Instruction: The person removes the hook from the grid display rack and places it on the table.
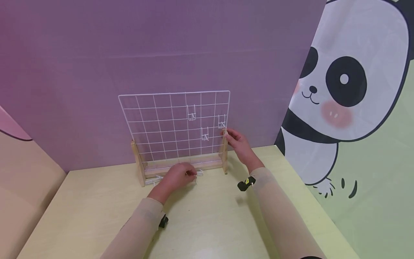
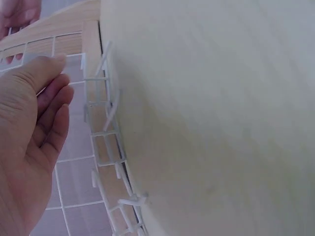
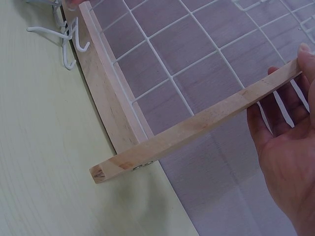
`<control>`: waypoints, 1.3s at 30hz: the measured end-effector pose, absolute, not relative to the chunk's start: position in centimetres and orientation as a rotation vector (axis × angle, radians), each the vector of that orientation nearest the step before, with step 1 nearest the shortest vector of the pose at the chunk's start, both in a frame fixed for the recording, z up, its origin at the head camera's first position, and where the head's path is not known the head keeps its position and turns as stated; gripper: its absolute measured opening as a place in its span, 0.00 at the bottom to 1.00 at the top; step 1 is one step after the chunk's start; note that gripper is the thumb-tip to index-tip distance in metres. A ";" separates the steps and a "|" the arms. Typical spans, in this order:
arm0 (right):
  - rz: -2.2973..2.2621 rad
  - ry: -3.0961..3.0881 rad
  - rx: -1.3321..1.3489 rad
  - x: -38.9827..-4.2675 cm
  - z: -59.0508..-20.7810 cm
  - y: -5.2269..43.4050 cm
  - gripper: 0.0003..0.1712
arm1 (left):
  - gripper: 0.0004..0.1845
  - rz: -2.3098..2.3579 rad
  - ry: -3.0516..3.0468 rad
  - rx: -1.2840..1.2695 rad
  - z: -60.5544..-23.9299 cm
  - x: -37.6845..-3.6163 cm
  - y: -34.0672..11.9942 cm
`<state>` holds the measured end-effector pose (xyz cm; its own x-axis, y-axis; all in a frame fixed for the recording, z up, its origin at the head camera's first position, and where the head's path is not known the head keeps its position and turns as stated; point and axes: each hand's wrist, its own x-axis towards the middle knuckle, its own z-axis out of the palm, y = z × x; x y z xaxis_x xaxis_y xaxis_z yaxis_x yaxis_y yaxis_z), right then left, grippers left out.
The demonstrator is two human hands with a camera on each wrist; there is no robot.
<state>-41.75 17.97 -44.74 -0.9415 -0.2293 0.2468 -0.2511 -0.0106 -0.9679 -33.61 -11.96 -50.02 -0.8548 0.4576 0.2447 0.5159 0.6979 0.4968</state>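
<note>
A white wire grid panel (image 1: 163,120) stands in a wooden stand (image 1: 184,166) against the purple backdrop. My right hand (image 1: 238,144) grips the stand's right wooden post (image 3: 211,120), thumb on its front edge and fingers behind it. Low in front of the grid, my left hand (image 1: 178,176) hovers with loosely curled fingers, with nothing showing between thumb and fingertips. Right beside its fingertips lie loose white wire hooks (image 2: 106,93) along the stand's base. Hung on the grid's right half are three white hooks, one high (image 1: 191,116), one lower (image 1: 205,136) and one near the right edge (image 1: 221,124).
The stand is on a pale wooden table (image 1: 207,223), near its back edge. More loose hooks (image 1: 153,180) lie by the base's left end. A panda picture (image 1: 343,90) covers the wall on the right. Small black cameras (image 1: 246,183) are strapped to both wrists.
</note>
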 end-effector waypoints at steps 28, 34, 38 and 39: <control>2.189 -2.180 0.512 -42.2 -45.2 17.9 0.23 | 0.05 -1.360 -2.185 -0.538 -40.7 -34.8 -10.9; 2.178 -2.187 0.520 -42.2 -45.2 17.9 0.23 | 0.08 -1.325 -2.096 -0.530 -38.2 -35.2 -10.5; 2.163 -2.194 0.530 -42.3 -45.3 17.9 0.23 | 0.12 -1.269 -2.035 -0.546 -36.7 -35.4 -10.3; 2.162 -2.192 0.534 -42.3 -45.3 17.9 0.23 | 0.13 -1.254 -2.023 -0.554 -36.3 -35.4 -10.2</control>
<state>-42.35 17.87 -45.34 -0.9415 -0.2283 0.2479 -0.2511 -0.0156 -0.9678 -35.42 -10.24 -36.32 -0.6753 0.0018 0.7376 0.6614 0.4442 0.6044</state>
